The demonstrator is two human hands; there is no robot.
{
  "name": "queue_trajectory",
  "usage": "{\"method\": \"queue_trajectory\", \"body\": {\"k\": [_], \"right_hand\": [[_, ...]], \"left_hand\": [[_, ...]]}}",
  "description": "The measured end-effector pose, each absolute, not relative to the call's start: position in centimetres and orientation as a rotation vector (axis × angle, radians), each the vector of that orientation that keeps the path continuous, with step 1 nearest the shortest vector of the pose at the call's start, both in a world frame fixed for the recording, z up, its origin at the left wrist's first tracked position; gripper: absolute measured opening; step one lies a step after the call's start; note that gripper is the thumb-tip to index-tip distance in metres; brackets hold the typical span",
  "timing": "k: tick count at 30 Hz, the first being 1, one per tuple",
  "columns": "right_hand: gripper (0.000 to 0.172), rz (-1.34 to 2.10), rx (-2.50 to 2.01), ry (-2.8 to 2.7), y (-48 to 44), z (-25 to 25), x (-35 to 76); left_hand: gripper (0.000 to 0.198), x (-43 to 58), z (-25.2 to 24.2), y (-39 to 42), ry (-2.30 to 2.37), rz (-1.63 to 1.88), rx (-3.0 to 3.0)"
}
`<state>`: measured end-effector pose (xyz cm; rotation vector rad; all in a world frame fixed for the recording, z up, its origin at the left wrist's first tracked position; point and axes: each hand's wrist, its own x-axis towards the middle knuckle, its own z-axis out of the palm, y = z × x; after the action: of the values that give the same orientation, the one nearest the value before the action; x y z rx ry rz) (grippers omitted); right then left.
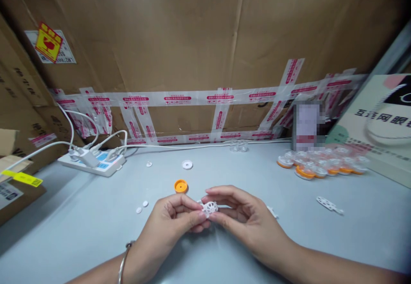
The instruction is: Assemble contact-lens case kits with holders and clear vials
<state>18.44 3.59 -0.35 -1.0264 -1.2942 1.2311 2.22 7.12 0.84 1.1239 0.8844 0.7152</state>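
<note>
Between my two hands is a small white openwork plastic piece (pixel 211 207) with spoke-like gaps. My left hand (pixel 180 215) pinches its left side between thumb and fingers. My right hand (pixel 239 211) curls round from the other side, thumb and fingertips on the piece. Just beyond my left hand lies an orange round part (pixel 180 186) with a hole in its middle. Farther back sits a white ring-shaped part (pixel 187 164), with a tiny white piece (pixel 149 164) to its left. Two small white discs (pixel 142 207) lie left of my left hand.
At the right stands a cluster of clear-and-orange round assemblies (pixel 327 162), with a flat white perforated part (pixel 329 205) nearer me. A power strip (pixel 93 162) with plugged cables lies at the back left. A large cardboard box (pixel 192 40) walls off the table's rear.
</note>
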Motion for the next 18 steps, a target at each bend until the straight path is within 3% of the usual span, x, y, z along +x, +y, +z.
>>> {"method": "queue_trajectory", "body": {"k": [4,10,18], "right_hand": [[0.013,1.15,-1.051,-1.36,3.7,-0.58,18.52],[0.015,0.919,-1.101,-1.569,3.91,-0.09,19.05],[0.012,1.017,-1.096,-1.511,3.83,-0.05,19.0]], "left_hand": [[0.016,2.27,0.99,7.17,0.891,0.727,1.124],[0.016,2.22,0.99,7.3,0.893,0.736,1.136],[0.015,2.21,0.98,7.13,0.867,0.748,1.134]]}}
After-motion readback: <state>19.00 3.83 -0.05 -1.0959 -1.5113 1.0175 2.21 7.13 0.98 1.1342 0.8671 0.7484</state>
